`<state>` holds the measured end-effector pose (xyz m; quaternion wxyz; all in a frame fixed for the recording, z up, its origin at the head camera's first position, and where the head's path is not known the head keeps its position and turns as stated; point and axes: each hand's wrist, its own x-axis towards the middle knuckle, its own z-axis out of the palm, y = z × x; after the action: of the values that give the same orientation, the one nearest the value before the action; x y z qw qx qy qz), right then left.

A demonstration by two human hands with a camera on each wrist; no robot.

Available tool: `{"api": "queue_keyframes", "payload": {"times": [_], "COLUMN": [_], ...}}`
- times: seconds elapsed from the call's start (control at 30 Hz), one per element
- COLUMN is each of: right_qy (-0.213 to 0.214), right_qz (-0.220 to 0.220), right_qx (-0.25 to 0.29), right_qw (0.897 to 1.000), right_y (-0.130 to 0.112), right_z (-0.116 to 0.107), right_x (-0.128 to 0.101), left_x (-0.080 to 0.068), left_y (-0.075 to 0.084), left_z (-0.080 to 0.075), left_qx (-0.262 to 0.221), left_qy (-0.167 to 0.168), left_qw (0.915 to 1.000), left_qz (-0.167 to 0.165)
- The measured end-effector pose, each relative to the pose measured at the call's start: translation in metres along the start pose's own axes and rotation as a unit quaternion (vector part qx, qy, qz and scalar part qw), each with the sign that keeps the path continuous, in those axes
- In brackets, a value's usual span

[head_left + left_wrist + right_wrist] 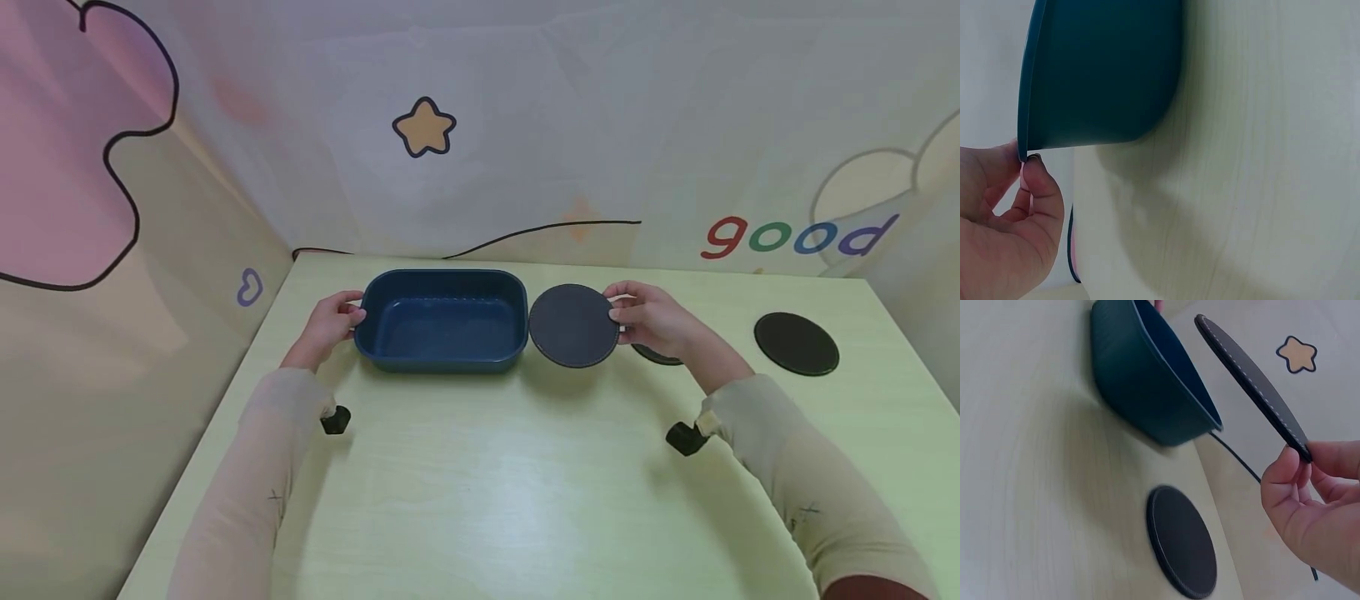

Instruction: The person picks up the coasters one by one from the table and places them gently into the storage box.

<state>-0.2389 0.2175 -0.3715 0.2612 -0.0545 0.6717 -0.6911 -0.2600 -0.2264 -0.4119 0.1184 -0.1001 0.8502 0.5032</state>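
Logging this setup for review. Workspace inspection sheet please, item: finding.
Surface: pale wood-grain table.
Job's things: empty blue tub; first coaster raised beside it; second coaster on the table, partly hidden by the right hand; third coaster farther right.
Clutter: nothing seen.
Hands: left hand pinches the tub's rim; right hand pinches the first coaster's edge.
Cables: nothing seen.
Surroundings: pale backdrop with a printed star.

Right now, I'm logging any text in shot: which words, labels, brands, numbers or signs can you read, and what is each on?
"good", in multicoloured letters, on the backdrop.
Left sleeve and right sleeve: small dark marks, too small to make out.
Blue dish, held dark disc, partly hidden disc and far-right disc: no lettering visible.
Star drawing and heart drawing, also on the backdrop: no words.
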Motion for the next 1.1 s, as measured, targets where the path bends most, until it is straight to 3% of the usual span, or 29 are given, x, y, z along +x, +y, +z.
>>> {"api": "queue_keyframes", "payload": {"times": [0.23, 1.1], "right_qy": [0.008, 0.077], "right_qz": [-0.004, 0.023], "right_qx": [0.043, 0.058], "right_qw": [0.999, 0.995], "right_y": [-0.003, 0.005], "right_z": [0.027, 0.122], "right_x": [0.020, 0.104], "left_x": [0.000, 0.001], "left_y": [0.000, 0.000], "left_z": [-0.001, -0.002], "left_qx": [0.016, 0.008], "left_qy": [0.001, 0.003], "left_qw": [0.9998, 1.0000], "left_qz": [0.009, -0.001]}}
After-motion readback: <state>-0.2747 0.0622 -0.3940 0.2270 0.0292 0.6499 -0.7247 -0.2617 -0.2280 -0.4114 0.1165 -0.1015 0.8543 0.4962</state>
